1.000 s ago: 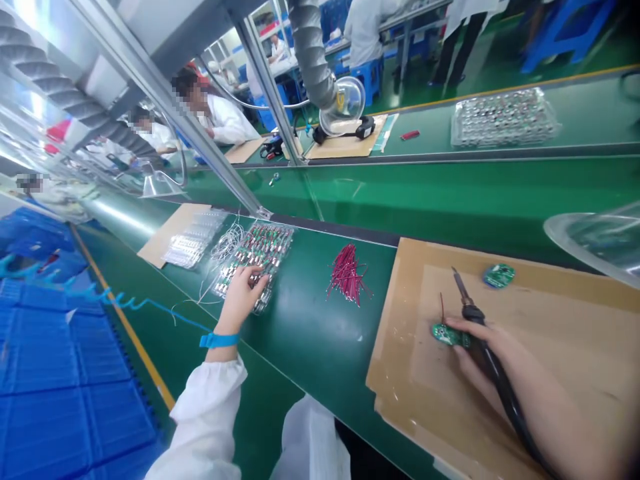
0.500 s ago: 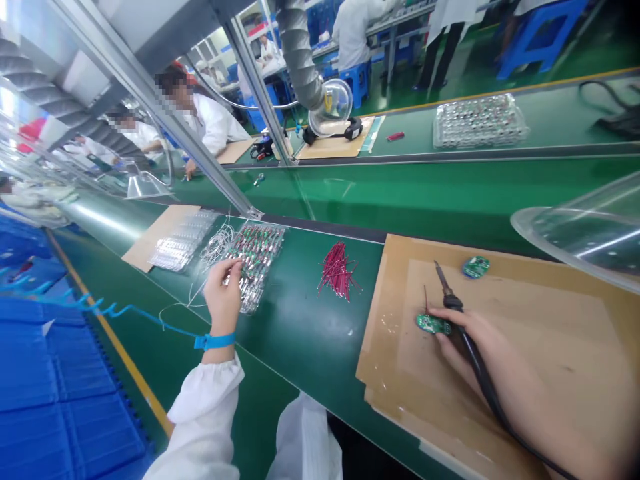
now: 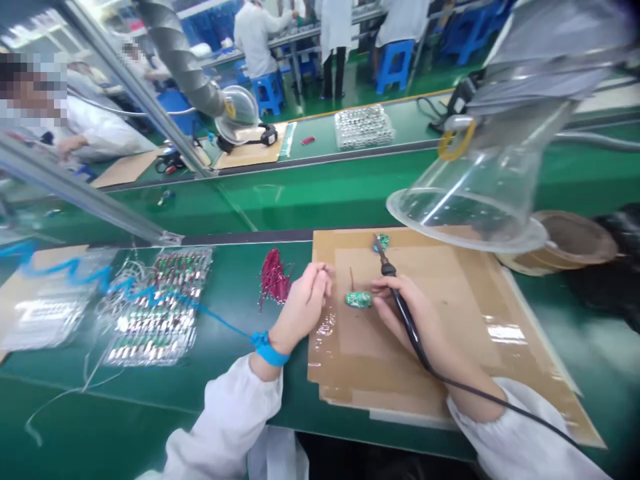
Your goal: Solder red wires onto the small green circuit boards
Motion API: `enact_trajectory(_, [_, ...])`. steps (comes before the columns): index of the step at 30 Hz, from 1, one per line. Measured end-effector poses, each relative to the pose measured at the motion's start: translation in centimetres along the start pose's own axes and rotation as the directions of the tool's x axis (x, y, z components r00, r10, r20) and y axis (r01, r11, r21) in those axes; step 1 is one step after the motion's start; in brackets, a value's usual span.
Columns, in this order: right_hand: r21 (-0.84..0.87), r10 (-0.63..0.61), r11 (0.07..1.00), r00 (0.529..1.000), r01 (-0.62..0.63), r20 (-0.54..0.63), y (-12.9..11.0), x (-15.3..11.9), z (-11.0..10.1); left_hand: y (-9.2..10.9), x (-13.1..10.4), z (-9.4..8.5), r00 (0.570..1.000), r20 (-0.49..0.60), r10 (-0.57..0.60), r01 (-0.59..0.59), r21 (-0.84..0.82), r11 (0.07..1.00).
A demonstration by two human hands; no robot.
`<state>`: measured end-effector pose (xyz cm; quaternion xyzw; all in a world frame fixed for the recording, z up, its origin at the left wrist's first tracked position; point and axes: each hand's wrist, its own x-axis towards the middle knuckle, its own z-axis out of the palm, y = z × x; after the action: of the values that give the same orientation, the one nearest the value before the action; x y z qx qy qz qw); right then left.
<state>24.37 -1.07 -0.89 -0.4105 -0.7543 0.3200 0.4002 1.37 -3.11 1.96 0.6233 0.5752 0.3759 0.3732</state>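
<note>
The left hand [image 3: 305,300] rests at the left edge of the brown cardboard mat [image 3: 450,347], its fingers curled together; whether they pinch anything I cannot tell, since the fingertips are turned away and blurred. The right hand [image 3: 407,313] is wrapped around the black handle of a soldering iron [image 3: 395,293], held like a pen, with its thin metal tip pointing up and away toward a second small green board [image 3: 383,241] that is partly hidden behind the iron. Between the two hands, just beside the right fingertips, a small rounded green circuit board [image 3: 358,299] lies flat on the cardboard; a thin dark wire stands up from its left side. Its parts are too small to make out.

The iron's black cord runs back over the right wrist and off the lower right corner. A blue band circles the left wrist [image 3: 270,350], and its coiled blue cable [image 3: 125,287] stretches left across the green table [image 3: 240,373], smeared by motion. Clear glossy tape patches shine on the cardboard near the left hand.

Left of the mat lies a loose bundle of short red wires [image 3: 274,277]. Further left, a clear plastic tray [image 3: 157,310] holds rows of small parts, blurred, with thin white wires tangled beside it. A transparent funnel-shaped hood [image 3: 475,200] hangs over the mat's upper right, covering part of a round brownish dish behind it. Across the table, people in white coats sit and stand, mostly cut off at the top edge.
</note>
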Motion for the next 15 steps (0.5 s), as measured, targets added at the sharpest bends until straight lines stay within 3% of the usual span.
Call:
enact_trajectory(2, [0.014, 0.007, 1.000, 0.997, -0.006, -0.076, 0.1, 0.1, 0.0, 0.8, 0.0, 2.0, 0.995, 0.104, -0.001, 0.015, -0.135, 0.991])
enact_trajectory(5, [0.029, 0.013, 1.000, 0.991, -0.009, -0.129, 0.0, 0.3, 0.0, 1.1, -0.1, 2.4, 0.992, 0.128, -0.021, 0.049, -0.215, 0.975])
enact_trajectory(8, [0.042, 0.011, 0.999, 0.992, -0.006, -0.124, -0.3, 0.3, -0.1, 0.3, 0.1, 0.8, 0.996, 0.059, -0.062, 0.073, -0.224, 0.972])
enact_trajectory(12, [0.037, 0.027, 0.999, 0.995, -0.023, -0.100, -0.5, 0.2, -0.4, -1.5, 0.3, -2.0, 0.980, -0.145, -0.136, 0.104, -0.207, 0.973])
enact_trajectory(15, [0.015, 0.038, 0.999, 0.996, -0.037, -0.076, -0.4, 0.2, -0.4, -2.6, 0.3, -2.7, 0.979, -0.129, -0.158, 0.135, -0.173, 0.976])
